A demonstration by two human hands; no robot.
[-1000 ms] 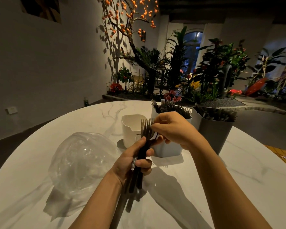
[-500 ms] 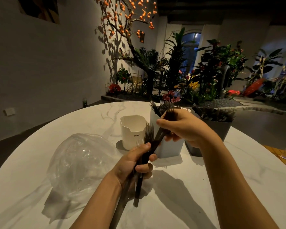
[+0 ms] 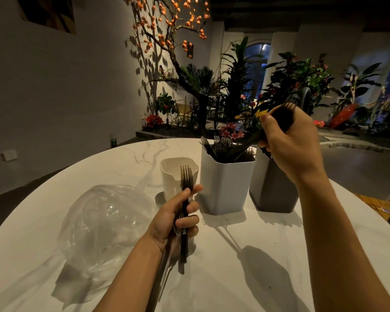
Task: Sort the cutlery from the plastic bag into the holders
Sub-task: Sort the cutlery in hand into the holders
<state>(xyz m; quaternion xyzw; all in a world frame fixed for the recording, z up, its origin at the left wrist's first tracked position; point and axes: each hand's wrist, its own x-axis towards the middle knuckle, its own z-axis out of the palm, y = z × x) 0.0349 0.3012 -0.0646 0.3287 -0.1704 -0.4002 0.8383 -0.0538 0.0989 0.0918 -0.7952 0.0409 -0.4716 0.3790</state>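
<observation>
1. Low in the centre, the left hand (image 3: 177, 218) grips a bunch of forks (image 3: 185, 199), tines up, beside the emptied-looking plastic bag (image 3: 106, 224) at lower left.
2. Mid-frame stand three holders: a small cream holder (image 3: 169, 174), a white holder (image 3: 225, 188) and a grey holder (image 3: 271, 192).
3. Right of centre, the raised right hand (image 3: 291, 140) clutches one fork (image 3: 245, 146), handle angled down into the white holder; this looks like the deposit step.
4. Next: let go, then pull another fork from the bunch.

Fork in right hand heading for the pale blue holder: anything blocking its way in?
Only the forks already there: the pale blue holder is crowded. The fork held by the right hand angles handle-first over its rim among them. Nothing else visibly blocks it.
</observation>
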